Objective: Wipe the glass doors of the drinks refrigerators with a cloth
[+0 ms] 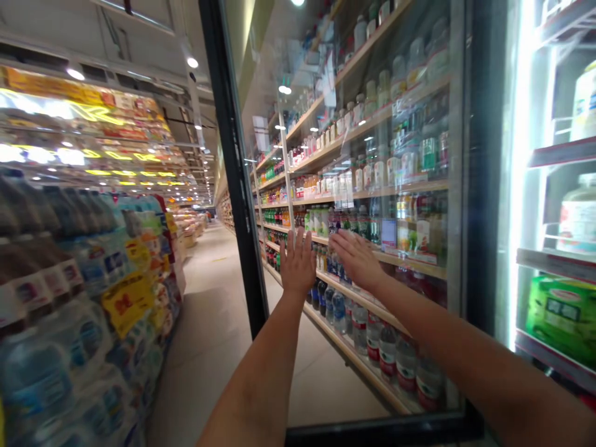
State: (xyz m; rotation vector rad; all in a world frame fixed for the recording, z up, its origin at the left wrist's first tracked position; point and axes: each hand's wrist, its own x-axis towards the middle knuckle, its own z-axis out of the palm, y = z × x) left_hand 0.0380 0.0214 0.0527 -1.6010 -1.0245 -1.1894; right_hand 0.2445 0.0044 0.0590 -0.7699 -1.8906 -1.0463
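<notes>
A glass door (pixel 372 431) with a black frame stands swung open in front of me. My left hand (pixel 298 264) is raised before the pane, its palm facing forward and its fingers stretched upward. Just to its right, my right hand (pixel 354 256) reaches up with flat fingers pointing left. Neither hand holds anything. Both appear to be at the glass, but I cannot tell whether the palms press on it. Through the pane, shelves of drink bottles (pixel 386 354) show behind the hands.
At right, a lit cooler has shelves (pixel 559 267) with a green pack (pixel 561 316) and a white bottle (pixel 580 214). Stacked bottled drinks (pixel 41 366) line the left side, with a yellow sign (pixel 128 303). A pale-floored aisle (pixel 209 267) runs away between them.
</notes>
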